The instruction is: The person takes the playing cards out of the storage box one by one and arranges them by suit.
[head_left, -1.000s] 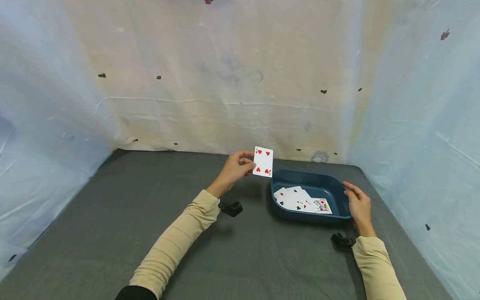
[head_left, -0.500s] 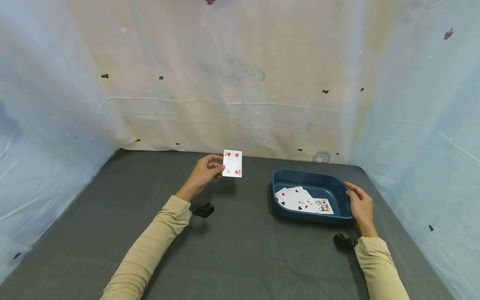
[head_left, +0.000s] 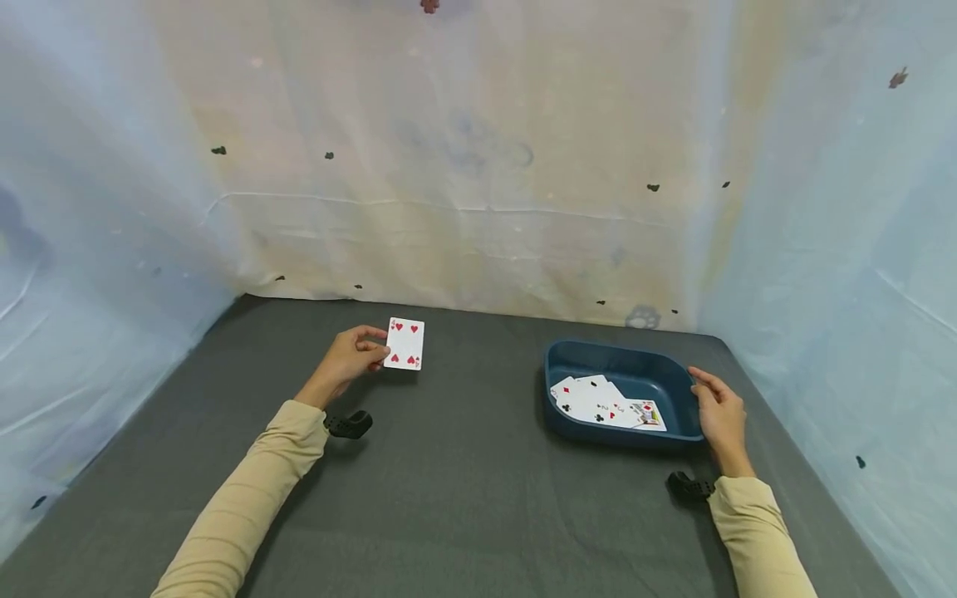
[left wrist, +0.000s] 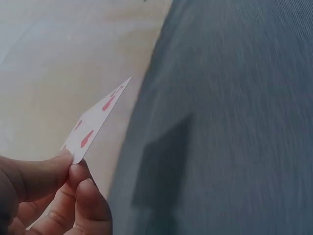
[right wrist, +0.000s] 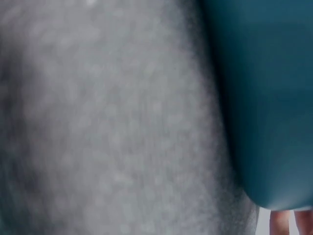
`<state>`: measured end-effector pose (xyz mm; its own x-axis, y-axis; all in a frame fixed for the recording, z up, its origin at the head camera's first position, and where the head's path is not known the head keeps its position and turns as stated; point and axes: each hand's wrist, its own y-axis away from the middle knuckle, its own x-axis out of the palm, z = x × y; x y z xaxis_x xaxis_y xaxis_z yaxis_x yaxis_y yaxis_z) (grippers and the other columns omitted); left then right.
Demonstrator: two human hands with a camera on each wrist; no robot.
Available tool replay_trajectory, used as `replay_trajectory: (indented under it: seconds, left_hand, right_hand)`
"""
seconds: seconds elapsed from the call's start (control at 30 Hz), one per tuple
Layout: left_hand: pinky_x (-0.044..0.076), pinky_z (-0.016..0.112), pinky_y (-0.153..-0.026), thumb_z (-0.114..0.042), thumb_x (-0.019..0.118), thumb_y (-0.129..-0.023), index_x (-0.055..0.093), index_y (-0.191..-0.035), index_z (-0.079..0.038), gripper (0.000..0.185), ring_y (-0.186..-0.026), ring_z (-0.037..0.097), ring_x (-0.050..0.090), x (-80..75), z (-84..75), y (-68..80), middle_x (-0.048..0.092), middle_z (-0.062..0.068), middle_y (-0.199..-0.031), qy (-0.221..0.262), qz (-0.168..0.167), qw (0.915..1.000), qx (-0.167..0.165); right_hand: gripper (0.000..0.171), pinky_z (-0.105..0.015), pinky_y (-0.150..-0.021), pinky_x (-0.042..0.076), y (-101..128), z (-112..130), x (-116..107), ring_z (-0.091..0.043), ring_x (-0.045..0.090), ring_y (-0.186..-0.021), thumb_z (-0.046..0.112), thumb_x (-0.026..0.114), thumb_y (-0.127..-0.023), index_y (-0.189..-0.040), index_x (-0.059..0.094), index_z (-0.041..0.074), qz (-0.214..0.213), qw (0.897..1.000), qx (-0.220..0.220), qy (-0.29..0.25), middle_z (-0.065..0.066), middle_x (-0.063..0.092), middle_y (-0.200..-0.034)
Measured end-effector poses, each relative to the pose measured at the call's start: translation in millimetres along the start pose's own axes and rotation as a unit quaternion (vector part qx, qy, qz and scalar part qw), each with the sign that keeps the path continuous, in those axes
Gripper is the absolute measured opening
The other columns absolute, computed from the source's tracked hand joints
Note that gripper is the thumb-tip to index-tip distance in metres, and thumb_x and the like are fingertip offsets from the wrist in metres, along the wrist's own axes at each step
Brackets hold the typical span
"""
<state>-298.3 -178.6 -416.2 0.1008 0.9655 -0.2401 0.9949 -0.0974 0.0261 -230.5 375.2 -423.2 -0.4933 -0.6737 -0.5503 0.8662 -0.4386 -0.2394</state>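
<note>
My left hand (head_left: pixel 347 359) pinches a playing card (head_left: pixel 404 344), the four of hearts, between thumb and fingers. It is held raised over the left part of the table. In the left wrist view the card (left wrist: pixel 95 122) appears nearly edge-on, its shadow falling on the cloth. My right hand (head_left: pixel 721 418) holds the right end of a dark blue plastic bin (head_left: pixel 658 370) at its rim. Several face-up playing cards (head_left: pixel 594 401) lie overlapping in the bin. From the right wrist, the bin's outer wall (right wrist: pixel 274 98) shows large, with fingertips (right wrist: pixel 279 223) at its end.
A dark grey cloth (head_left: pixel 463 482) covers the table, on which the bin stands at the right. Pale patterned sheeting (head_left: pixel 478 166) hangs behind the table and on both sides. Black wrist-worn devices (head_left: pixel 350 425) sit below both hands.
My left hand has carried the four of hearts leftward, away from the bin, and lowered it slightly. My right hand and the bin have stayed in place.
</note>
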Motion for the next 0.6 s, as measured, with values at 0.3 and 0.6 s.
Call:
replay_trajectory:
  seconds: [0.3,0.6]
  left_hand:
    - [0.052,0.026,-0.064,0.000,0.061,-0.094,0.049,-0.125,0.012,0.036,-0.069,0.011,0.059,-20.8,16.9,2.9,0.065,0.007,-0.085,-0.031,-0.016,0.9988,-0.035]
    - [0.050,0.025,-0.059,0.000,0.063,-0.090,0.055,-0.118,0.011,0.031,-0.065,0.011,0.058,-28.9,21.5,0.7,0.065,0.011,-0.085,-0.136,-0.027,0.9893,-0.044]
  right_hand:
    - [0.038,-0.028,-0.065,0.034,-2.1,-0.2,-3.7,-0.008,0.047,-0.077,0.019,0.041,-0.102,-0.134,0.058,0.006,0.000,1.000,-0.014,0.020,-0.019,0.062,-0.123]
    - [0.037,-0.032,-0.064,0.031,-3.1,-2.6,-3.0,-0.012,0.042,-0.059,0.018,0.043,-0.101,-0.133,0.059,0.008,-0.004,0.999,-0.027,0.033,-0.017,0.065,-0.106]
